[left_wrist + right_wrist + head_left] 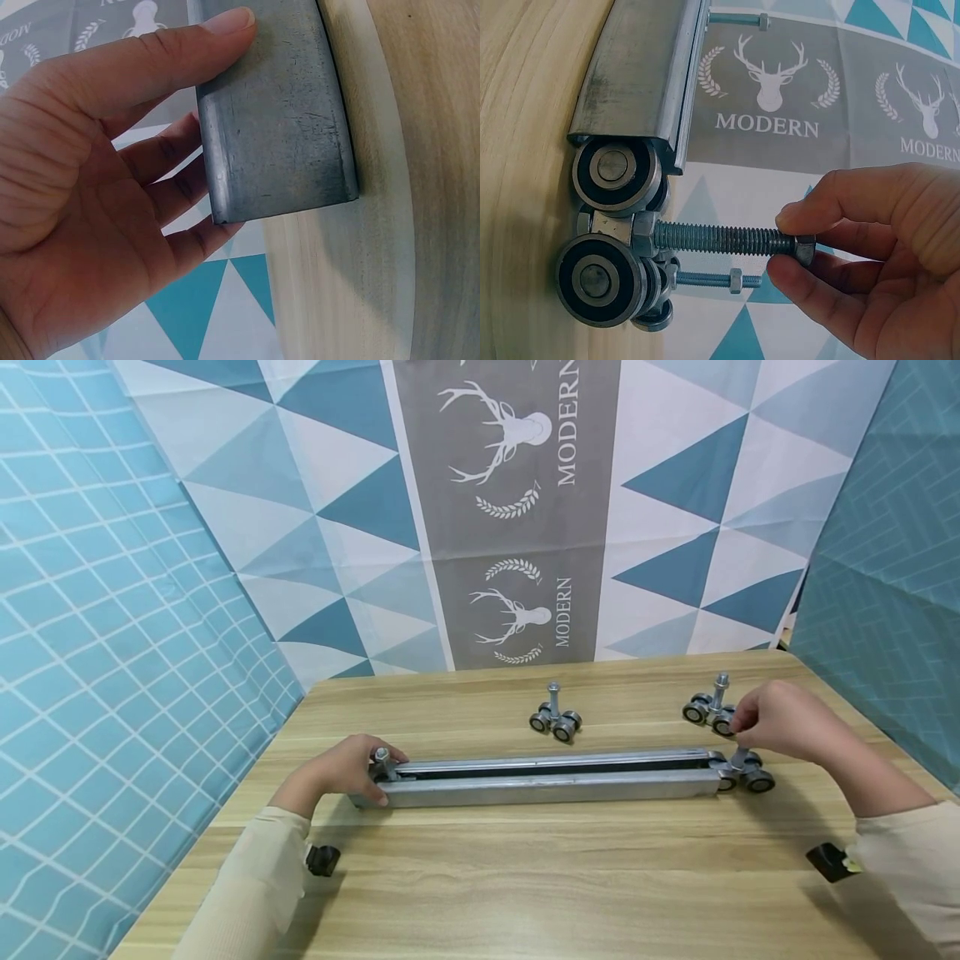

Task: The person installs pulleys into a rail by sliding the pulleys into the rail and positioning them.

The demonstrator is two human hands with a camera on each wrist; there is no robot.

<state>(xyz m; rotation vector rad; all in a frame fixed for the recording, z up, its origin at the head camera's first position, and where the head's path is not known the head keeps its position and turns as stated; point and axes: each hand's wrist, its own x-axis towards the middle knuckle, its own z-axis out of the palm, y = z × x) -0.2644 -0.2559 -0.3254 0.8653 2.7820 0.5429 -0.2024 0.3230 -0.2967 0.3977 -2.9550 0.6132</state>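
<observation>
A grey metal channel rail (pixel 555 790) lies across the wooden table, its slot facing up. At its left end my left hand (pixel 348 768) grips it, the thumb (pixel 225 26) on the near side and the fingers round the far side. A bolt (pixel 384 758) with a nut stands out of the slot beside that hand. My right hand (pixel 783 718) pinches the top of the threaded bolt (pixel 720 238) of a four-wheeled roller trolley (pixel 600 277). The trolley's leading wheels (pixel 613 166) are at the rail's right end; how far they are inside cannot be told.
Two more roller trolleys stand upright behind the rail: one near the middle (pixel 555 717), another at the right (pixel 711 708), close to my right hand. Patterned cloth (pixel 510 527) hangs along the table's far edge. Bare wooden tabletop (pixel 555 877) lies in front.
</observation>
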